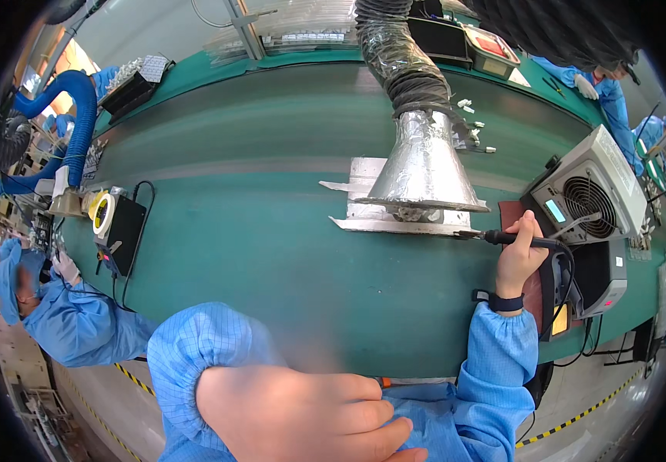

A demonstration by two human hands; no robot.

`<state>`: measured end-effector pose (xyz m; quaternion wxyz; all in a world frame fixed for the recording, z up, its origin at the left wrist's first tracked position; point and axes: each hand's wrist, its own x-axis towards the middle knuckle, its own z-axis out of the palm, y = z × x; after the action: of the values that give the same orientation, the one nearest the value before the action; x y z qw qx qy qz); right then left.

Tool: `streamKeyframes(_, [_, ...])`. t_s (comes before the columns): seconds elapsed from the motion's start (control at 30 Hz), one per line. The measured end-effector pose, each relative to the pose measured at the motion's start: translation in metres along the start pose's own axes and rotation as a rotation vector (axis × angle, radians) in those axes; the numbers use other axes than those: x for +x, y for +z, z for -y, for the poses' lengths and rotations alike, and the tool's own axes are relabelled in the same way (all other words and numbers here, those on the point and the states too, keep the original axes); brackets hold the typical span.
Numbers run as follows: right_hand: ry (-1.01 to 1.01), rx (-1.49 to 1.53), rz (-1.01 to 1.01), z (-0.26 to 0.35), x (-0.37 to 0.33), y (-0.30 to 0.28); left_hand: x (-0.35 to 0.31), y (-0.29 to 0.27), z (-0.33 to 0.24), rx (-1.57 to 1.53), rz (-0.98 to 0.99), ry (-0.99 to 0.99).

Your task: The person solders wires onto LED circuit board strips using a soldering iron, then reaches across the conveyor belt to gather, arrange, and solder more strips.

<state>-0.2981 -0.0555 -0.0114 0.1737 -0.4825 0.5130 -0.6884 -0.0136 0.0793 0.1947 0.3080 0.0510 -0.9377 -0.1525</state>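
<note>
My right hand (pixel 519 262) is closed around the black handle of a soldering iron (pixel 496 237), at the right side of the bench. The iron's tip points left and meets the right end of a pale strip-like fixture (pixel 394 225); whether it touches cannot be told. Over that fixture hangs a foil-covered fume extraction hood (pixel 425 165), hiding its middle. My left hand (pixel 302 416) is large and close at the bottom, its back showing and fingers stretched to the right, with nothing visible in them. A black wrist strap (pixel 506 302) circles my right wrist.
A white fan unit (pixel 606 192) and a black soldering station (pixel 601 279) stand at the right. A black box with a yellow-white reel (pixel 104 214) is on the left. Small white parts (pixel 468 105) lie behind the hood. Co-workers in blue (pixel 86 308) sit left and far right.
</note>
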Motion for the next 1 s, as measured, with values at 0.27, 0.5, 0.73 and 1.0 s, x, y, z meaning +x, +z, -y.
streamKeyframes(0.27, [-0.009,0.001,0.006,0.0019,0.0005,0.0008,0.0029,-0.0035,-0.0001,0.007,-0.013,0.005])
streamKeyframes(0.5, [0.017,0.009,-0.046,-0.0029,0.0031,-0.0067,0.0019,-0.0011,0.0024,0.001,0.003,0.005])
streamKeyframes(0.73, [0.009,0.007,-0.041,-0.0025,0.0032,-0.0048,-0.0009,-0.0021,0.0002,0.009,-0.004,0.003])
streamKeyframes(1.0, [0.009,0.005,-0.039,0.0009,0.0019,-0.0033,-0.0001,-0.0019,0.0018,0.007,0.000,0.008])
